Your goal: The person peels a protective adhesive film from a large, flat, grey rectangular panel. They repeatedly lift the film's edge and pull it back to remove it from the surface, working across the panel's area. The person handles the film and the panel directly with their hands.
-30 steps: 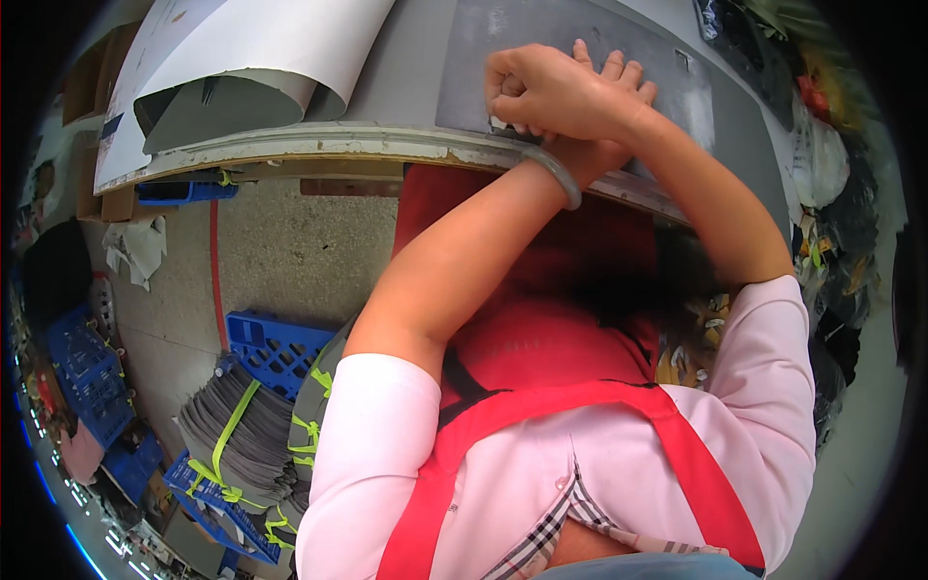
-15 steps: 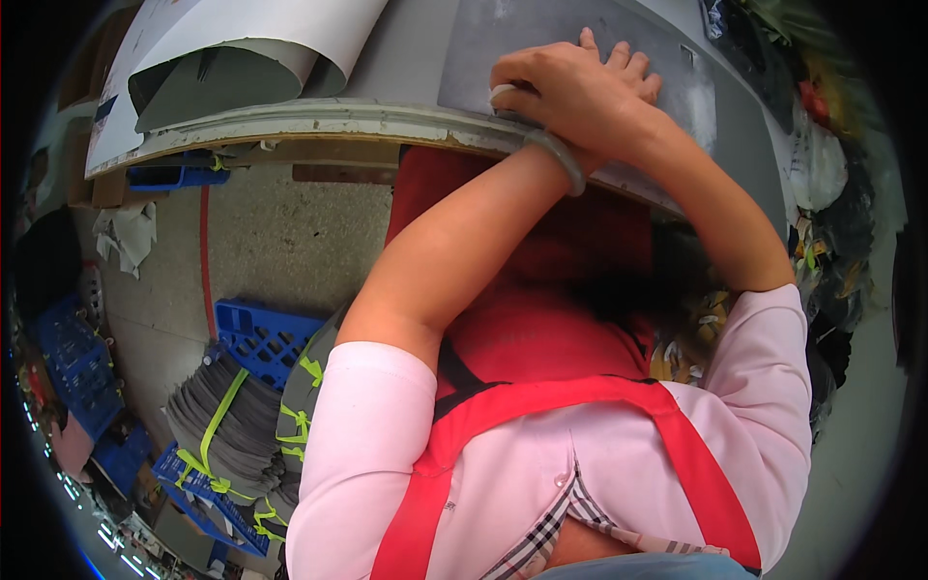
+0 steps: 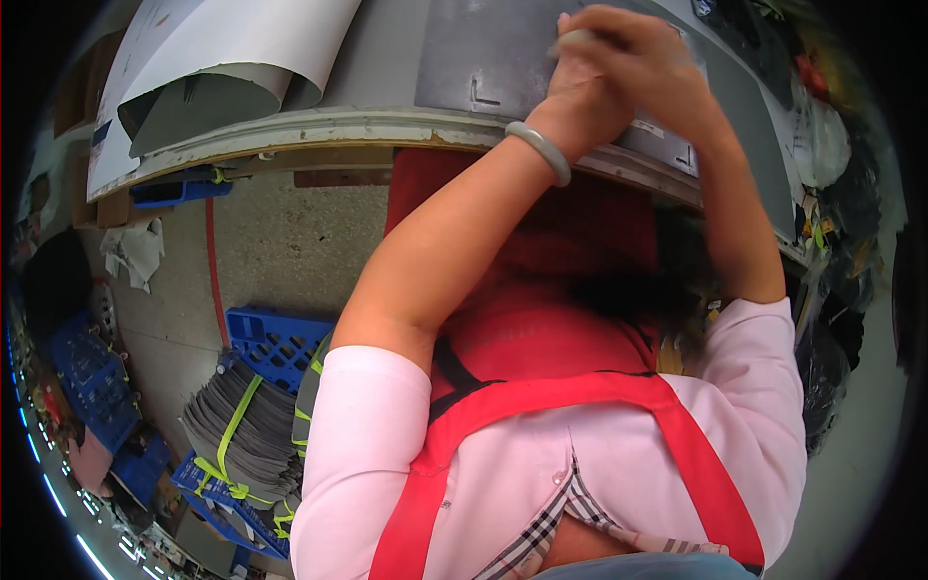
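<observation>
My two forearms cross over a worktable. My left hand (image 3: pixel 588 114) is below and behind the right one, close above a dark grey sheet (image 3: pixel 447 72) with L-shaped marks near its corners. A pale bangle (image 3: pixel 541 152) circles my left wrist. My left fingers are mostly hidden behind the right hand. My right hand (image 3: pixel 657 68) crosses over it, blurred by motion. Its fingers are curled, and a small whitish thing (image 3: pixel 577 39) shows at them, too smeared to name.
A large white sheet (image 3: pixel 280 39) with a curled grey underside lies at the table's left, beside the worn table edge (image 3: pixel 319 124). Below left stand a blue crate (image 3: pixel 275 340) and a stack of grey sheets (image 3: pixel 237 420) tied with yellow-green straps. Clear plastic bags (image 3: pixel 822 145) lie at right.
My right hand has risen and moved right, off the near edge of the dark sheet. My left fingers, earlier spread flat on it, are now mostly hidden. Corner marks have come into sight.
</observation>
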{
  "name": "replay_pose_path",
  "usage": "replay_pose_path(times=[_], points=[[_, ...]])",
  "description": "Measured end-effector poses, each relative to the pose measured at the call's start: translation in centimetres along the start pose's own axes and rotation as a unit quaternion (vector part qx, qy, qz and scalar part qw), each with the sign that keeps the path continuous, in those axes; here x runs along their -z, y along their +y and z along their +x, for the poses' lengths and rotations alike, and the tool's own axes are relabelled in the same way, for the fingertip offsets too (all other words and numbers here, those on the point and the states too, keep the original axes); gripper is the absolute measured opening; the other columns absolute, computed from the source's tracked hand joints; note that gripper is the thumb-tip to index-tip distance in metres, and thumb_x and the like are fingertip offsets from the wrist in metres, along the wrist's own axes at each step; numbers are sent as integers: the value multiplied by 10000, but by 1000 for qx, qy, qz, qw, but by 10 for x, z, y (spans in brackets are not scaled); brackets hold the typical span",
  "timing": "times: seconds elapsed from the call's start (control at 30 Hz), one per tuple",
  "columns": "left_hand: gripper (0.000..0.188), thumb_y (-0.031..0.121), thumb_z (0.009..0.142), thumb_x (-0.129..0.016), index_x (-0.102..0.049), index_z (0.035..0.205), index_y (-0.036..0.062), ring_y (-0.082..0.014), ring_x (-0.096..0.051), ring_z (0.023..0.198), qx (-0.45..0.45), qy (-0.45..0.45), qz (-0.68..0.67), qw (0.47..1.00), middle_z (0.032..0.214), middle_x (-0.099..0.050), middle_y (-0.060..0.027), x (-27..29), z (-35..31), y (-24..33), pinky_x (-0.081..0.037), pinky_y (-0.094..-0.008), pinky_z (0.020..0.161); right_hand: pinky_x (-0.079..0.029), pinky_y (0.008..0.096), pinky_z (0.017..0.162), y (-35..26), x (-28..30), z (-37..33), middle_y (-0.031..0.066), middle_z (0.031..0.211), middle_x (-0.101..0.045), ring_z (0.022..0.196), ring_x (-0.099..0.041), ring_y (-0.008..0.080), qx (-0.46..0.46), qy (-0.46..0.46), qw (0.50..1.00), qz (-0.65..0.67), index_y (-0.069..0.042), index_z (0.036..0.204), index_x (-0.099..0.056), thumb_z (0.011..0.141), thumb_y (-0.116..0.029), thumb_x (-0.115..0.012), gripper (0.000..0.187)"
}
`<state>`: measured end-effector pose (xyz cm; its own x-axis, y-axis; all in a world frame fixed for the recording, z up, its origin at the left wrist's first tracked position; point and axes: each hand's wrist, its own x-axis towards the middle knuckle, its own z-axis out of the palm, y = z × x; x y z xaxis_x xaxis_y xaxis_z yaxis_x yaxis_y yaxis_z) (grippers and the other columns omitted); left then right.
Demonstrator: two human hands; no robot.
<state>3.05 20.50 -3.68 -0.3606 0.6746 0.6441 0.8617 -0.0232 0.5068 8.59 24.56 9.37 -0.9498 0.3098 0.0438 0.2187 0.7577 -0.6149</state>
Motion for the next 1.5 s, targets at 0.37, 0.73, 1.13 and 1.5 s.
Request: replay_pose_path(times=[0.37, 0.73, 1.13, 1.5], points=[[363, 307, 974, -577, -665, 1260, 102, -306, -466, 1392, -22, -125, 92, 988, 1385, -584, -125, 24, 4, 10, -272, -678, 1156, -482, 245, 833, 187, 68, -72, -30, 988, -715, 937, -613, 72, -236, 255, 916, 200, -73, 1056, -765, 941, -291, -748, 247], [276, 33, 821, -685, -690, 1091, 89, -288, -661, 912, -196, -124, -190, 954, 1046, -684, -105, 76, -39, 93, -542, -394, 835, -551, 237, 818, 154, 55, -87, -27, 1056, -701, 953, -654, 64, -147, 233, 775, 569, -102, 1210, -670, 1009, -298, -673, 281], [318, 84, 779, -822, -742, 1069, -22, -297, -680, 986, 74, -376, -136, 913, 1116, -678, -135, 125, 10, 9, -545, -367, 862, -576, 403, 959, 186, 39, -79, 138, 1185, -717, 1057, -708, 255, -52, 220, 643, 731, -3, 1317, -606, 960, -266, -726, 460], [251, 40, 864, -756, -730, 1104, -33, -231, -703, 974, 46, -428, -82, 899, 1141, -700, -119, 139, 20, 12, -559, -342, 879, -594, 398, 917, 184, 34, -80, 124, 1142, -730, 1001, -721, 239, -50, 216, 644, 733, -10, 1277, -623, 966, -240, -717, 398]])
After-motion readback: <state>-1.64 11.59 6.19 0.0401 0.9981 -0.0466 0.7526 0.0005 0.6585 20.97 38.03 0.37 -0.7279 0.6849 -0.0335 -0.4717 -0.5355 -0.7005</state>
